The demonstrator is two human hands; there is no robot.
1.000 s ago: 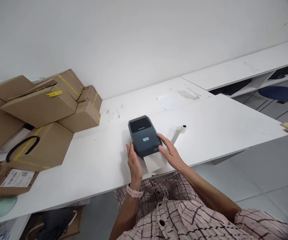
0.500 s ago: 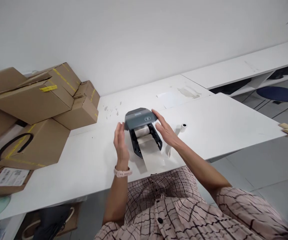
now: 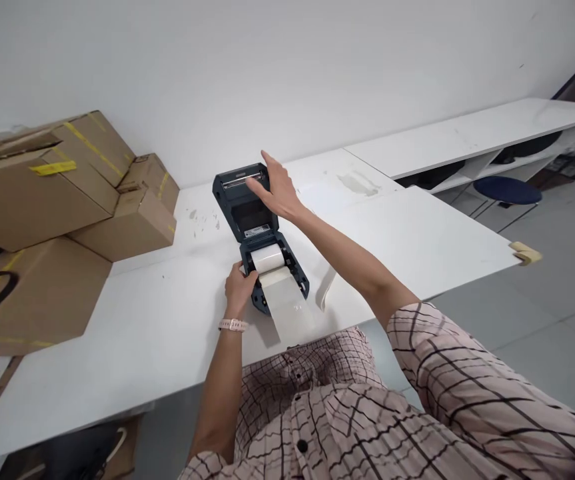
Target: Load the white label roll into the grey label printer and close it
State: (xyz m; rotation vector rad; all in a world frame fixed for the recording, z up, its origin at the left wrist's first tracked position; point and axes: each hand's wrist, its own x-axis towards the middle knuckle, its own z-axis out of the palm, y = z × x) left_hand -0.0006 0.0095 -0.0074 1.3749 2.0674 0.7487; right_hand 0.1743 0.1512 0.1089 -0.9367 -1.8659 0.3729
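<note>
A dark blue-grey label printer [image 3: 262, 303] stands on the white table with its lid [image 3: 240, 212] swung up and back. Inside sits a white label roll [image 3: 268, 257], and a strip of label paper [image 3: 290, 310] runs out over the front toward the table edge. My left hand [image 3: 238, 291] grips the left side of the printer's base, thumb at the inner rim. At the right edge of the raised lid is my right hand [image 3: 280, 188], thumb across its inner face and fingers on the edge.
Cardboard boxes [image 3: 22, 193] are stacked at the left end of the table [image 3: 167, 320]. A curled paper strip [image 3: 325, 290] lies right of the printer. The wall rises behind; a blue stool [image 3: 507, 190] stands beyond the table's right end.
The printer lid was closed, then part-way up, and now stands fully raised, showing the roll. My right hand went up with the lid; my left came to the base's side.
</note>
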